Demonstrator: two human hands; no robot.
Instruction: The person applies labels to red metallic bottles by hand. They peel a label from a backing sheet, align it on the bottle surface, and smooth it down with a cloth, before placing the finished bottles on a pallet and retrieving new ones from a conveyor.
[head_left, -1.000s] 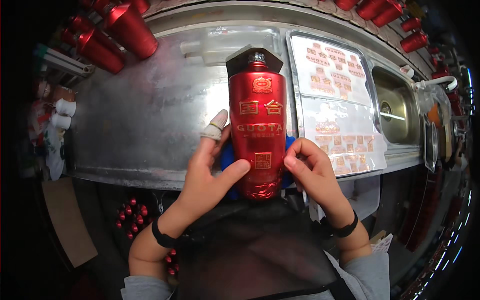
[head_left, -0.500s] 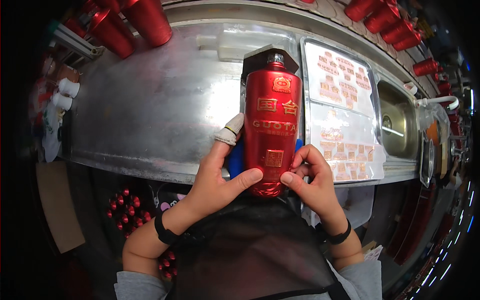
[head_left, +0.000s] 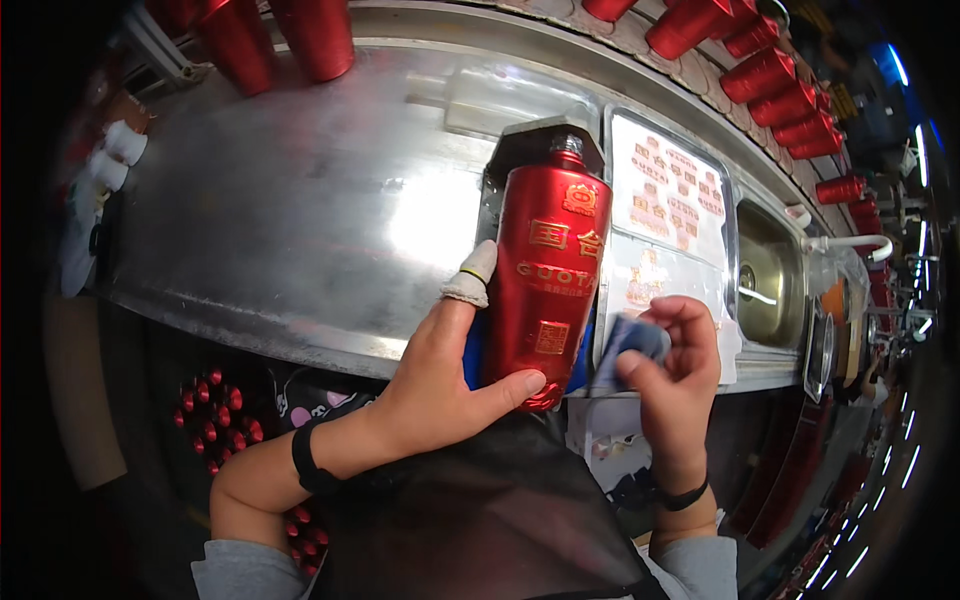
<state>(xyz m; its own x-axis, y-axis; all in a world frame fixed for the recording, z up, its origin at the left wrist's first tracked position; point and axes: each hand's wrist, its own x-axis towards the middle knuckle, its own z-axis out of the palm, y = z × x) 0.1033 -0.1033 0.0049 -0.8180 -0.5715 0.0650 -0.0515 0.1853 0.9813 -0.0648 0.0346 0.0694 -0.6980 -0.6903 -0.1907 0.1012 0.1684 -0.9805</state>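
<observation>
A glossy red bottle [head_left: 550, 270] with gold markings lies with its neck pointing away, resting on a black angled stand [head_left: 520, 140] whose blue part shows beside its lower end. My left hand [head_left: 440, 370] grips the bottle near its base, thumb across the front and fingers along the left side. A white cover sits on one of its fingertips. To the right of the bottle, my right hand [head_left: 680, 370] pinches a blue-grey, cloth-like piece [head_left: 632, 345], blurred by motion; its exact kind is unclear. This hand is apart from the bottle.
Sheets of gold stickers [head_left: 675, 200] lie on a metal tray [head_left: 612, 150] right of the bottle, beside a sink [head_left: 770, 265] with a white tap. More red bottles [head_left: 315, 40] stand at the back. Several red caps [head_left: 215, 415] are below the counter's front edge.
My right hand has let go of the bottle, moved right and now holds the blue-grey piece. My left hand keeps its grip. The view has shifted slightly.
</observation>
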